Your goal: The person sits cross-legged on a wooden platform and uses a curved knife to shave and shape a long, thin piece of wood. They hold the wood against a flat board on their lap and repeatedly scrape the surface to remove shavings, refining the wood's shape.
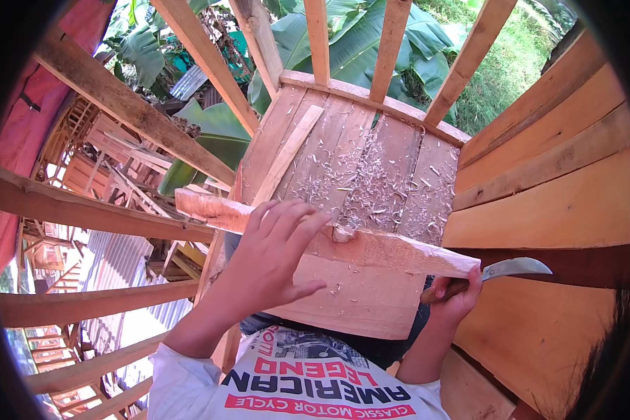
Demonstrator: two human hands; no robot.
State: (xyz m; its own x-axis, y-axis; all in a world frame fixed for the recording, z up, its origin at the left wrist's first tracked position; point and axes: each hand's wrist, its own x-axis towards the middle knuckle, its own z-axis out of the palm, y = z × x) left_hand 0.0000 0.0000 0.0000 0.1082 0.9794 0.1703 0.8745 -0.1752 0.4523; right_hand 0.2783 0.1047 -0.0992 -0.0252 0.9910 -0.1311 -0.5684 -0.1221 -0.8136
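Note:
A long, rough-cut piece of wood [392, 252] lies crosswise in front of me, with a notch or knot near its middle. My left hand [276, 245] is over its left half, palm down, fingers stretched and thumb apart. Whether the palm presses on the wood cannot be seen. My right hand [458, 290] is closed around the brown handle of a curved knife [516, 268], beside the wood's right end. The blade points out to the right, away from the wood, and the fingertips are close to or touching that end.
Curled shavings cover the plank floor [322, 147] beyond the wood, where a loose wooden strip [287, 155] also lies. A pale board [364, 301] is under the workpiece, near my lap. Wooden slats [98, 210] enclose the left and far sides; a plank wall [546, 203] stands at right.

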